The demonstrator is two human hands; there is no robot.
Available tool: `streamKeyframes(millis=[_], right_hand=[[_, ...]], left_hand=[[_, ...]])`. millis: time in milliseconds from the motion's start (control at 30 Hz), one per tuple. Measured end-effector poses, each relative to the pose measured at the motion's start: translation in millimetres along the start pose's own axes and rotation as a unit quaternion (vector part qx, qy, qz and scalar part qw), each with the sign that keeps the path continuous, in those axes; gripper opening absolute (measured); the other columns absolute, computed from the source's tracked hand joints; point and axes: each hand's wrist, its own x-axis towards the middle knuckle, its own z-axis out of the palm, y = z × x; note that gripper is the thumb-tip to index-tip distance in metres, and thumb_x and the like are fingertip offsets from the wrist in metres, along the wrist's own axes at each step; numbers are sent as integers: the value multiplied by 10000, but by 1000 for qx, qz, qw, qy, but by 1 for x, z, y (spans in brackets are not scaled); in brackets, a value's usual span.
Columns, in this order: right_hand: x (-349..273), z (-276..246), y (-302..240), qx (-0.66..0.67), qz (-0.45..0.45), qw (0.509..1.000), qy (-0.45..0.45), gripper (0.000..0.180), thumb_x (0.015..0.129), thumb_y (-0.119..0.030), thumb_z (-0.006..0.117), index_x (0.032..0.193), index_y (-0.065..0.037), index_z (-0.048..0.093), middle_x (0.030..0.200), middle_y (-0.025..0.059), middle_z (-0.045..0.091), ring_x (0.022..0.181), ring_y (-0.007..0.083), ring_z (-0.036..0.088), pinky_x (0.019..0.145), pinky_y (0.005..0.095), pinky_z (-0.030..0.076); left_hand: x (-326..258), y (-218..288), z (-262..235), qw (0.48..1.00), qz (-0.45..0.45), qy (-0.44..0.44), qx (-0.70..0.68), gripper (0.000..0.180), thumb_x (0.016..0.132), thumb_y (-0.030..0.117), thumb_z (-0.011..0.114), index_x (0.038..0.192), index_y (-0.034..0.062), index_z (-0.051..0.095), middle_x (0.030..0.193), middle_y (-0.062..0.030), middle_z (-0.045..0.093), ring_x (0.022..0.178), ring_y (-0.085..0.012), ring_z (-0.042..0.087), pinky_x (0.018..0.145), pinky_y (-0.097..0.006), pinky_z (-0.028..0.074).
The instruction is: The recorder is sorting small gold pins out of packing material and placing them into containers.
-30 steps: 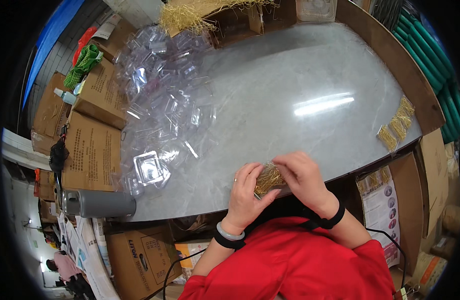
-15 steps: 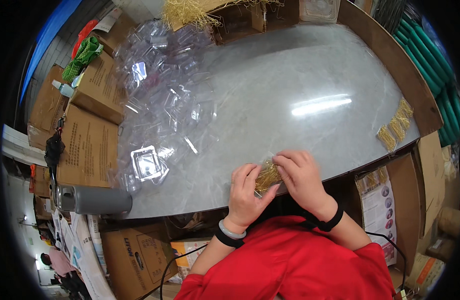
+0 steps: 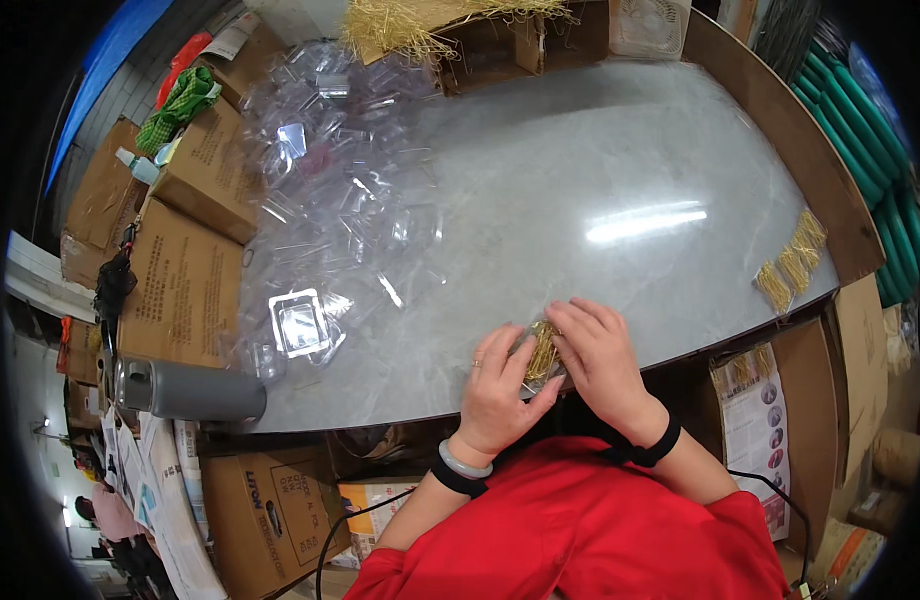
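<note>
At the table's near edge, a small clear plastic case (image 3: 532, 385) filled with thin gold wire pieces (image 3: 543, 355) sits between my two hands. My left hand (image 3: 492, 392) closes on its left side, thumb along the near edge. My right hand (image 3: 605, 368) covers the far right side, its fingers bent over the rim. Much of the case is hidden under my fingers. To the left spreads a big heap of clear plastic cases (image 3: 365, 230). Several filled cases of gold wire pieces (image 3: 792, 262) stand in a row at the right edge.
A grey bottle (image 3: 205, 391) lies at the table's near left corner, beside cardboard boxes (image 3: 180, 285). Loose gold wire pieces (image 3: 395, 30) lie on a cardboard shelf at the back. A cardboard wall (image 3: 800, 130) borders the right side. Another person (image 3: 120, 515) is far left.
The gold wire pieces look more gathered and upright inside the case. My fingers have drawn in around it, and my right hand has shifted slightly. The whole view has tilted a little.
</note>
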Motion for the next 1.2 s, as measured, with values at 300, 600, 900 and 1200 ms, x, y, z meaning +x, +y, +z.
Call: streamKeyframes(millis=[300, 600, 900, 1200], right_hand=[[-9, -20, 2, 33, -35, 997, -62, 562, 962, -354, 619, 1424, -59, 496, 1513, 199, 416, 1357, 400, 417, 1136, 522, 316], [-11, -12, -20, -90, -81, 992, -35, 840, 721, -583, 789, 1384, -123, 558, 1477, 172, 468, 1232, 337, 530, 1062, 526, 353], [-11, 7, -36, -89, -87, 992, -31, 677, 681, -336, 834, 1293, -132, 627, 1415, 98, 538, 1110, 323, 529, 945, 444, 417], [13, -2, -32, -141, -51, 984, -99, 778, 791, -487, 753, 1395, -53, 525, 1530, 180, 395, 1328, 447, 365, 1085, 573, 291]], left_hand=[[2, -6, -5, 997, -19, -43, -55, 640, 743, 147, 790, 1314, -17, 554, 1357, -217, 538, 1271, -404, 514, 1073, -464, 417], [-8, -21, -15, 957, -89, -41, -275, 672, 894, 204, 529, 1485, -65, 354, 1445, -256, 474, 1330, -401, 484, 1126, -448, 375], [-10, -18, -11, 912, -147, 2, -382, 712, 1055, 447, 359, 1524, -83, 289, 1479, -249, 440, 1401, -330, 430, 1179, -444, 325], [-4, -22, -9, 956, -144, 65, -248, 485, 1048, 201, 413, 1437, -88, 430, 1468, -283, 447, 1388, -410, 427, 1160, -449, 329]])
